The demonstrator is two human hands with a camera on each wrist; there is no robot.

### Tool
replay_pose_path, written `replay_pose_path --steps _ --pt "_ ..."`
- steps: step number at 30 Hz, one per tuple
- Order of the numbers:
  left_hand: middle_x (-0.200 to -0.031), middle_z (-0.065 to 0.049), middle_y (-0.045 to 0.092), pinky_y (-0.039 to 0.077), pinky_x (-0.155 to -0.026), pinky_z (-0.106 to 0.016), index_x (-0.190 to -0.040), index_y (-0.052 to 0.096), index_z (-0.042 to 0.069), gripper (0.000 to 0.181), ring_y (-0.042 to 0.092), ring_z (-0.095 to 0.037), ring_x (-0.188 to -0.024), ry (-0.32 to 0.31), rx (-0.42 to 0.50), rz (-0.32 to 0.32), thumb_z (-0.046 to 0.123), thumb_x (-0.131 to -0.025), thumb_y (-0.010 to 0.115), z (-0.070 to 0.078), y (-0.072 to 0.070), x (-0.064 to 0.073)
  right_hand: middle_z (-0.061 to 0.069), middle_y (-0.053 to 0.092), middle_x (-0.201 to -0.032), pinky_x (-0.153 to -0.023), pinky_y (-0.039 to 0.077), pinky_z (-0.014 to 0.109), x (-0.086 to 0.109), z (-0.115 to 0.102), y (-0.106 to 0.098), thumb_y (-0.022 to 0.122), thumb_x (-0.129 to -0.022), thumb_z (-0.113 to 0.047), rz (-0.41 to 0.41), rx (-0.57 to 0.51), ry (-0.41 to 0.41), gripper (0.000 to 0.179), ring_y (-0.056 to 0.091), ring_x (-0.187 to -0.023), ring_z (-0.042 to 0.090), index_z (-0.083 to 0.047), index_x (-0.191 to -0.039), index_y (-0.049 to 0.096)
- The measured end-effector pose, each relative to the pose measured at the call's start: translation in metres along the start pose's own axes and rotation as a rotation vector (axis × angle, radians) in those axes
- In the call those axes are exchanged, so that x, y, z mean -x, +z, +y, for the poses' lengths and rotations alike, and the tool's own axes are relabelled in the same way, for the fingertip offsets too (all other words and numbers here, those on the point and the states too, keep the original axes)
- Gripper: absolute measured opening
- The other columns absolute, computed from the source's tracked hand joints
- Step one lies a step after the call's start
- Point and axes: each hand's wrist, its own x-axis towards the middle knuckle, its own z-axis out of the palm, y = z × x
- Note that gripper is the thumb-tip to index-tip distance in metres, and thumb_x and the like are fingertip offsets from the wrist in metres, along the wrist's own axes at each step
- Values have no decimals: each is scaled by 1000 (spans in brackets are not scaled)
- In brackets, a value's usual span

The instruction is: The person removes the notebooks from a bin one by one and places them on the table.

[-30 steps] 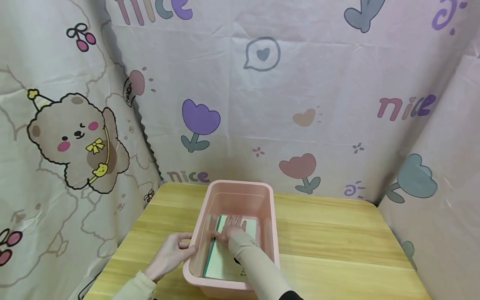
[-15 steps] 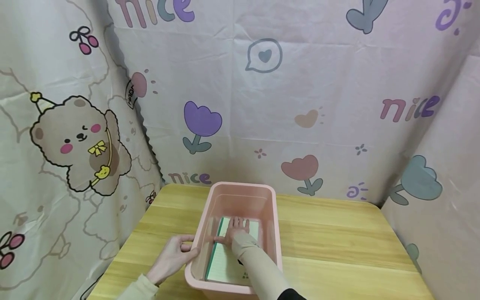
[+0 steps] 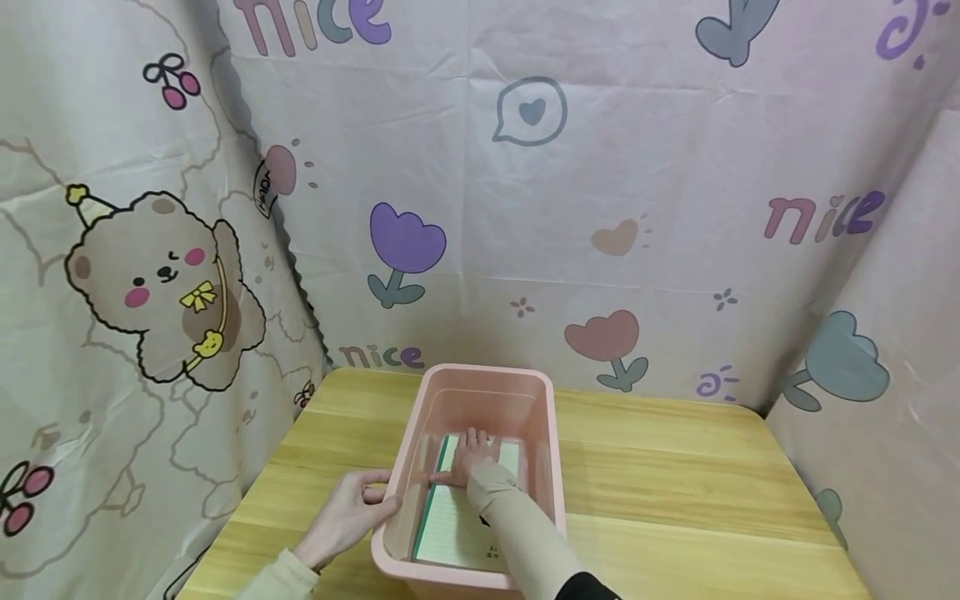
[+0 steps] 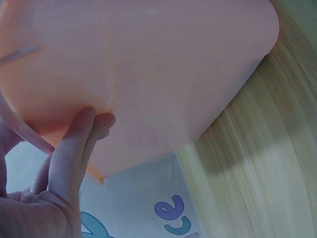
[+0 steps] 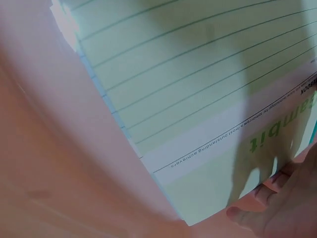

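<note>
In the head view a pink plastic bin (image 3: 557, 467) stands on the wooden table. My left hand (image 3: 347, 515) grips its left rim, the thumb on the rim and the fingers bent under it. The left wrist view shows those fingers (image 4: 74, 148) against the bin's outer wall. Flat on the bin's floor lies a pale green notebook (image 3: 457, 533) with ruled lines and a dark green spine. My right hand (image 3: 468, 462) is spread over its far part, the thumb out toward the spine. In the right wrist view its fingertips are at the notebook's edge (image 5: 213, 213).
The wooden table (image 3: 675, 483) extends to both sides of the bin. Behind it hangs a printed curtain (image 3: 525, 208) with flowers and lettering, and another with a bear (image 3: 157, 283) is at the left. The bin's walls surround my right hand.
The head view has shifted slightly. My right hand, blurred one second ago, now shows more sharply over the same part of the notebook. My left hand keeps its grip on the rim.
</note>
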Motion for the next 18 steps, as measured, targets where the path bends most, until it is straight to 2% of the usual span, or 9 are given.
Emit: replay_pose_path --steps 3,7,11,18 --pt "-101 -33 73 64 -68 -32 -135 43 -25 54 76 -37 -88 3 -8 3 3 -92 58 0 -1 0 5 54 -142 -114 42 52 0 -1 -3 59 -69 -88 40 13 -6 108 50 -129 24 -11 -143 48" --pt "-100 -31 74 64 -67 -32 -135 43 -25 54 76 -33 -86 3 -8 11 2 -92 58 0 -1 0 4 58 -124 -105 47 50 -1 -1 -5 62 -67 -87 71 53 -8 99 54 -111 23 -12 -130 54" --pt "-100 -33 73 64 -68 -32 -135 42 -26 54 76 -35 -87 5 14 8 1 -91 57 0 1 1 4 58 -120 -104 48 51 -1 -1 -4 64 -65 -86 69 63 -13 97 54 -110 23 -11 -125 55" --pt "-101 -34 73 64 -69 -33 -136 41 -26 55 75 -40 -90 -2 28 0 2 -92 57 0 1 3 6 59 -120 -102 50 50 -2 0 -4 68 -60 -87 90 38 -21 102 55 -109 25 -10 -127 55"
